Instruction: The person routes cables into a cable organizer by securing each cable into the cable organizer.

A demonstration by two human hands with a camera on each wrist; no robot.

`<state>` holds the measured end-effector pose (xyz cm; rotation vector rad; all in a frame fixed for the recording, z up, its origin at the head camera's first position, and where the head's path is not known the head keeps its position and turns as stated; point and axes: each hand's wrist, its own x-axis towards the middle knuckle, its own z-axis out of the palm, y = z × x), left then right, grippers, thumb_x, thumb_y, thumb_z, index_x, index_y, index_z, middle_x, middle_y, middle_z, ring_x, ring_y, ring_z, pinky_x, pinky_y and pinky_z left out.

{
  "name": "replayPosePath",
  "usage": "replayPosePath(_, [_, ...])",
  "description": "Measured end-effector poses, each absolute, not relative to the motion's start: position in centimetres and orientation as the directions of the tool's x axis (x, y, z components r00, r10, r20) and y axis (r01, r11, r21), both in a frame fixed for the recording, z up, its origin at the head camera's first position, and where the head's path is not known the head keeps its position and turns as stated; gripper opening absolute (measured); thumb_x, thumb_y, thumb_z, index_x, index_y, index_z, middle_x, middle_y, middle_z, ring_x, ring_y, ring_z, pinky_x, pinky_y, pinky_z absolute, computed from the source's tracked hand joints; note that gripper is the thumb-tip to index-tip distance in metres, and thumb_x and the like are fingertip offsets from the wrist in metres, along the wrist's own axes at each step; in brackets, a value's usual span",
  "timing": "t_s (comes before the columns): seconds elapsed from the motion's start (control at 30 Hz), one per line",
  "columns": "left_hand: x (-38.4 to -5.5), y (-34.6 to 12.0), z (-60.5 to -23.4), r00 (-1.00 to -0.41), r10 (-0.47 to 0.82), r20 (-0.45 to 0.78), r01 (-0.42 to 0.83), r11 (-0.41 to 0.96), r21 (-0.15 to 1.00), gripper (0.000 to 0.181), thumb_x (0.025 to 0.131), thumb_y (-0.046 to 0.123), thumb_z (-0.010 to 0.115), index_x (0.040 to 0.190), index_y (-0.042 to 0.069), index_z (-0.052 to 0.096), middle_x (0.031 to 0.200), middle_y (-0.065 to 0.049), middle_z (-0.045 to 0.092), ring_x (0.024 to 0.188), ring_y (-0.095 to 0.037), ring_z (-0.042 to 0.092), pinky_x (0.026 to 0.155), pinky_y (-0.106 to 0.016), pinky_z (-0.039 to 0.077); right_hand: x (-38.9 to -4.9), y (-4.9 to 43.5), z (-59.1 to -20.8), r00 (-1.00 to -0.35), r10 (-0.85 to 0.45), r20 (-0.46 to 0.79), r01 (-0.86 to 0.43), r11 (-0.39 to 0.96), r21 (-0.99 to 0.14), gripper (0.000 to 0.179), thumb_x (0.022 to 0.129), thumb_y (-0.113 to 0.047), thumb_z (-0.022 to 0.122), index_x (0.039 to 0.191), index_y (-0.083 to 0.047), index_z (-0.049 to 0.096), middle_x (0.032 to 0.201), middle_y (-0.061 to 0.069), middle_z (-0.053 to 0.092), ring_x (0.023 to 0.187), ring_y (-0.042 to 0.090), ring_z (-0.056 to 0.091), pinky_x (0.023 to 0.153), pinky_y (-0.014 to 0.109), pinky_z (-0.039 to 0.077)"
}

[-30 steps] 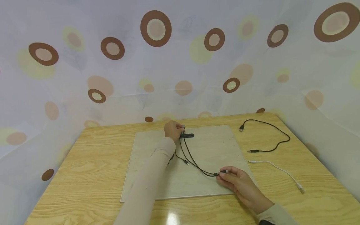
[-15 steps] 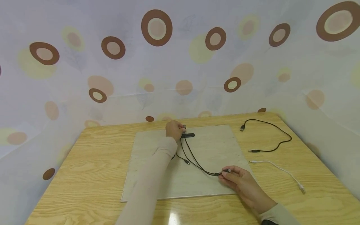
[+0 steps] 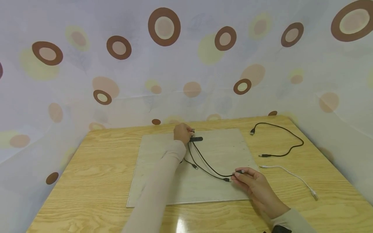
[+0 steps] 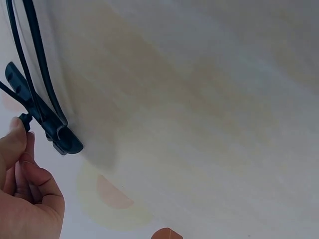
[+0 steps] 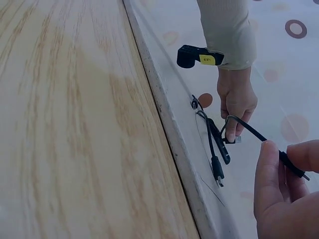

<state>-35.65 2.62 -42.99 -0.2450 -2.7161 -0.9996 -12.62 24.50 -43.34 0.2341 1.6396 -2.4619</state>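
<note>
My left hand (image 3: 182,132) pinches a USB plug (image 3: 193,130) with a silver end at the far side of the pale board. Beside its fingertips lies a black bar-shaped cable holder (image 3: 197,139), with black cables running through it. In the left wrist view, the cables (image 4: 42,59) pass along the holder's slots. My right hand (image 3: 259,187) grips the black cable plug (image 3: 239,172) between thumb and fingers, its metal tip sticking out. From there its cable (image 3: 208,161) curves back to the holder. A second black cable's plug (image 3: 226,179) sits just left of those fingertips.
Another small black plug (image 3: 194,166) lies on the pale board (image 3: 204,194), near the left forearm. To the right, on the wooden table (image 3: 96,168), are a loose black cable (image 3: 300,142) and a white cable (image 3: 291,174). A patterned sheet (image 3: 192,64) hangs behind and at both sides.
My right hand has moved slightly up and right with one plug. The two cables that ran together to it have separated, and one plug now sits outside the fingers. The left hand stays at the holder.
</note>
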Motion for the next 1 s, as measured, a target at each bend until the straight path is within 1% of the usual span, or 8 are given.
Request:
replayPosePath(0.3, [-35.46,2.81,-43.23,-0.963,0.072,0.261,0.226,0.745,0.628,0.013,0.079,0.013,0.079,0.087,0.002,0.078,0.086,-0.01,0.074,0.087,-0.028,0.066,0.079,-0.036,0.053,-12.59,24.52,-43.4,-0.972,-0.065,-0.225,0.232,-0.383,-0.894,0.014,0.091,0.004,0.06,0.105,-0.001,0.06,0.096,0.007,0.068,0.092,0.015,0.069,0.087,0.024,0.052])
replayPosePath(0.4, [-35.36,2.8,-43.2,-0.963,0.072,0.258,0.224,0.744,0.629,0.014,0.079,0.013,0.079,0.088,0.002,0.078,0.088,-0.01,0.074,0.088,-0.028,0.067,0.078,-0.036,0.054,-12.6,24.62,-43.49,-0.973,-0.061,-0.222,0.228,-0.378,-0.897,0.015,0.091,0.004,0.06,0.105,-0.001,0.059,0.097,0.007,0.068,0.092,0.015,0.069,0.087,0.024,0.052])
replayPosePath(0.6, [-35.4,2.95,-43.05,-0.967,0.06,0.247,0.207,0.749,0.629,0.013,0.08,0.012,0.078,0.089,0.002,0.078,0.088,-0.011,0.074,0.087,-0.029,0.068,0.078,-0.037,0.055,-12.65,24.75,-43.26,-0.976,-0.058,-0.212,0.218,-0.364,-0.906,0.015,0.091,0.003,0.06,0.105,-0.001,0.059,0.098,0.007,0.068,0.092,0.015,0.069,0.087,0.024,0.052])
replayPosePath(0.7, [-35.55,3.08,-43.15,-0.97,0.061,0.235,0.196,0.765,0.613,0.013,0.079,0.01,0.079,0.088,0.001,0.077,0.089,-0.012,0.074,0.087,-0.029,0.068,0.078,-0.036,0.055,-12.68,24.74,-43.18,-0.977,-0.054,-0.208,0.213,-0.357,-0.91,0.014,0.091,0.003,0.06,0.104,-0.002,0.059,0.097,0.006,0.067,0.092,0.014,0.068,0.087,0.024,0.052])
replayPosePath(0.83, [-35.66,3.19,-43.52,-0.976,0.076,0.203,0.184,0.787,0.588,0.016,0.078,0.009,0.079,0.092,0.0,0.076,0.092,-0.012,0.073,0.087,-0.029,0.068,0.078,-0.036,0.056,-12.65,24.72,-43.2,-0.975,-0.043,-0.216,0.217,-0.349,-0.912,0.014,0.091,0.003,0.06,0.104,-0.002,0.06,0.095,0.005,0.067,0.091,0.013,0.068,0.087,0.024,0.052])
replayPosePath(0.9, [-35.64,3.21,-43.67,-0.976,0.087,0.198,0.19,0.78,0.597,0.017,0.079,0.008,0.079,0.093,0.0,0.074,0.092,-0.013,0.073,0.085,-0.029,0.068,0.077,-0.036,0.055,-12.62,24.74,-43.19,-0.974,-0.032,-0.223,0.22,-0.344,-0.913,0.014,0.091,0.004,0.06,0.104,-0.002,0.059,0.094,0.005,0.068,0.09,0.013,0.069,0.087,0.024,0.052])
replayPosePath(1.0, [-35.59,3.22,-43.71,-0.967,0.118,0.225,0.233,0.765,0.601,0.01,0.079,0.006,0.078,0.086,0.0,0.073,0.089,-0.012,0.072,0.082,-0.028,0.067,0.074,-0.037,0.055,-12.62,24.81,-43.13,-0.974,-0.022,-0.224,0.218,-0.337,-0.916,0.015,0.091,0.003,0.06,0.105,-0.001,0.058,0.094,0.005,0.068,0.09,0.013,0.068,0.087,0.024,0.052])
